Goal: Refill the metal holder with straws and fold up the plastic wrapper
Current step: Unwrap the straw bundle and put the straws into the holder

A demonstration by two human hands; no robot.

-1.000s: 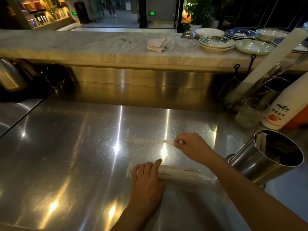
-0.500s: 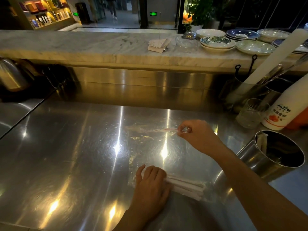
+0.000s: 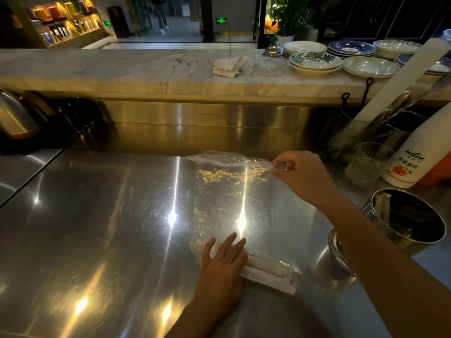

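A clear plastic wrapper point(image 3: 229, 191) lies stretched out flat on the steel counter point(image 3: 97, 228). My right hand point(image 3: 300, 174) pinches its far right corner, a little above the counter. My left hand point(image 3: 223, 262) presses with straight fingers on the near end, where a few paper-wrapped straws point(image 3: 268, 272) lie inside the wrapper. The metal holder point(image 3: 412, 218) stands tilted at the right, its mouth toward me, with a few wrapped straws at its left inner wall.
A drinking glass point(image 3: 366, 164) and a white bottle point(image 3: 419, 157) stand behind the holder. A white roll point(image 3: 402, 79) leans at the far right among utensil holders. Plates point(image 3: 314, 61) sit on the marble ledge. A kettle point(image 3: 14, 115) is at the far left.
My right hand has pulled the wrapper's far edge away from me, spreading the plastic out long. My left hand stayed pressing on the straw end.
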